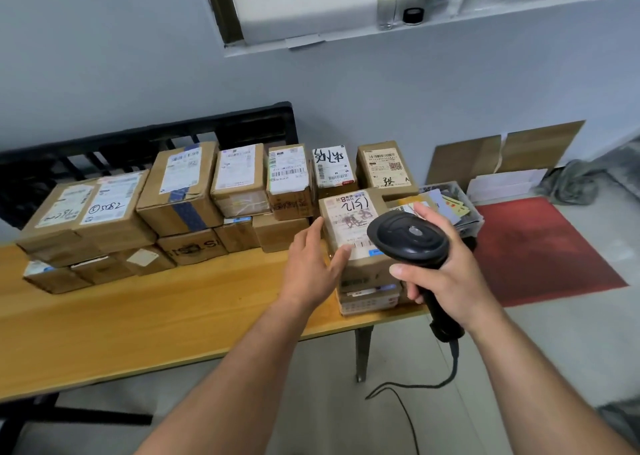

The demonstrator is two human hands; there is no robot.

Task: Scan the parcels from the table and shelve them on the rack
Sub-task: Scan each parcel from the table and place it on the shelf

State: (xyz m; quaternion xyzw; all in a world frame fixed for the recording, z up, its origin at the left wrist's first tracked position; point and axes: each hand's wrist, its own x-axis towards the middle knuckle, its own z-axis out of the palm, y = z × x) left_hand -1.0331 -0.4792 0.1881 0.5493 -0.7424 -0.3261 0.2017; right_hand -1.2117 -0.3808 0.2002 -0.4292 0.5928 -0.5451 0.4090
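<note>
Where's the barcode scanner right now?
In the head view, right of centre: the right hand grips the black scanner over a labelled parcel at the table's right end.

On the smooth, softly glossy yellow wood of the table (138,316) stand matt brown cardboard parcels (152,208) bearing white paper labels (239,167), over its right end is a matt black plastic scanner (408,238), and past that end lie a rough red mat (540,246) and crumpled grey cloth (568,184).
</note>
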